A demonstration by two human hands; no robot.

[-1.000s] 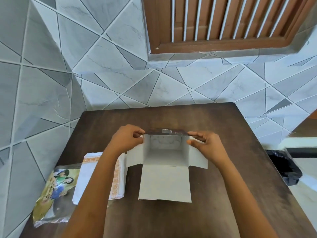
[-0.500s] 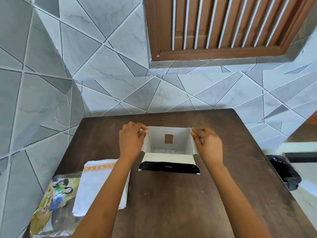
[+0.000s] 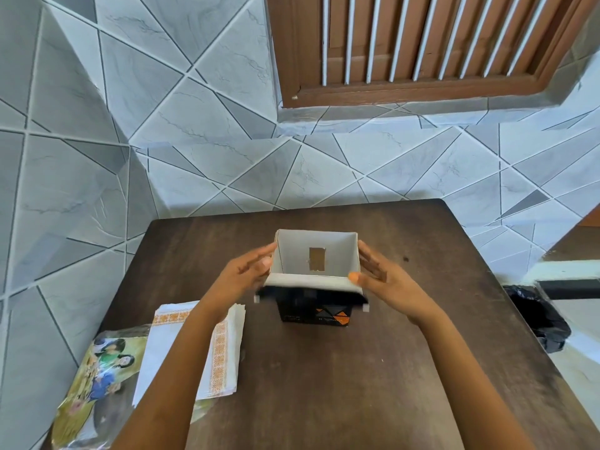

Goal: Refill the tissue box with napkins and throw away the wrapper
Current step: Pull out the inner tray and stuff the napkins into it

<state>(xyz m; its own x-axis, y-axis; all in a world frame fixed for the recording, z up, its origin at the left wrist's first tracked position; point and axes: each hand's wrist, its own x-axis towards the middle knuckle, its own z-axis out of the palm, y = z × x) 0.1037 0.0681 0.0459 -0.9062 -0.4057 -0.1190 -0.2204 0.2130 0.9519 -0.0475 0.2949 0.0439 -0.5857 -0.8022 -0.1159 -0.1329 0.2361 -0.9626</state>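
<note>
The opened tissue box is flanked by the left hand and right hand, fingers straight; the napkin stack is found leftward, nearer the left hand.

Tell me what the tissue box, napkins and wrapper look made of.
Tissue box: thin cardboard, matte white inside, black print outside; it folds at creased flaps. Napkins: soft paper, white with orange border; layered sheet edges show. Wrapper: probably plastic film, glossy and crinkled, with printed picture.
</note>
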